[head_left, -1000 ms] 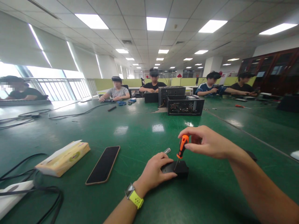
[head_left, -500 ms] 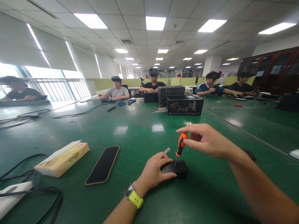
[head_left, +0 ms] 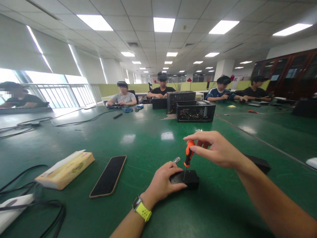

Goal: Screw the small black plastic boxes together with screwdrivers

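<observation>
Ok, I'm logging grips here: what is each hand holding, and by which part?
The right hand pinches the screwdriver by its orange handle; the left hand holds the black box by its left end.

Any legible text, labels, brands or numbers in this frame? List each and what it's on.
No text here can be read.
Tissue pack: printed side, too blurred to read.
Red signs at the far end of the room: too small to read.
Phone: screen dark, no text.
Screwdriver in the right hand: no marking visible.
Small black box under the left hand: no label visible.
</observation>
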Available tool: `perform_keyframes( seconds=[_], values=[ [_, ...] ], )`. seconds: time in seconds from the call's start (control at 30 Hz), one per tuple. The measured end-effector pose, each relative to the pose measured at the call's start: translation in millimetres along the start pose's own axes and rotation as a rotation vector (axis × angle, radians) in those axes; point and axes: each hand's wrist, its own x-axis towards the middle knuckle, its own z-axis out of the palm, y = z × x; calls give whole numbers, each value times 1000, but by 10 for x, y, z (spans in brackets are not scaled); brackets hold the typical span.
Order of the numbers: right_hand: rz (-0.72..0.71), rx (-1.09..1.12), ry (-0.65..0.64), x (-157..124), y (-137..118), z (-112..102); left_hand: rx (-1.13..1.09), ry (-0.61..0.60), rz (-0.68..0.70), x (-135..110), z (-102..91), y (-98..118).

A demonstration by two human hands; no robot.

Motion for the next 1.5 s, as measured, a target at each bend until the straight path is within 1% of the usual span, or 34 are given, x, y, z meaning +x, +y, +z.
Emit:
perform_keyframes(
  seconds=[0.1,0.17,0.33,0.4,0.47,0.6,0.7,0.8,0.87,1.1,1.2,1.3,1.37,1.5],
  values=[
    [22,18,-12,1,-11,2,-3,-2,-10,-1,1,-2],
    [2,50,-16,13,-5,26,-5,-2,-12,0,3,-4],
    [-64,80,48,42,13,91,-19,7,2,0,6,-4],
    [-47,64,54,38,2,85,-16,9,1,-2,3,-1],
    [0,59,47,26,-14,64,-9,8,-6,-4,-3,2],
    [71,91,29,14,-22,51,-7,5,-12,-2,-12,9],
    [35,106,14,31,-2,96,-3,7,-16,0,-7,10],
    [-18,101,47,50,18,147,4,4,-21,0,4,8],
    [-23,104,55,51,23,158,6,5,-20,-1,8,8],
    [95,216,50,28,11,130,9,-2,-20,0,-4,18],
    [47,185,53,46,18,144,5,-1,-17,-3,-6,18],
    [-11,107,106,59,28,146,4,-1,-15,-6,-6,16],
    [2,74,121,55,31,136,9,0,-11,-4,-7,15],
    [81,103,112,38,32,121,15,-4,-10,2,-12,19]
  ],
)
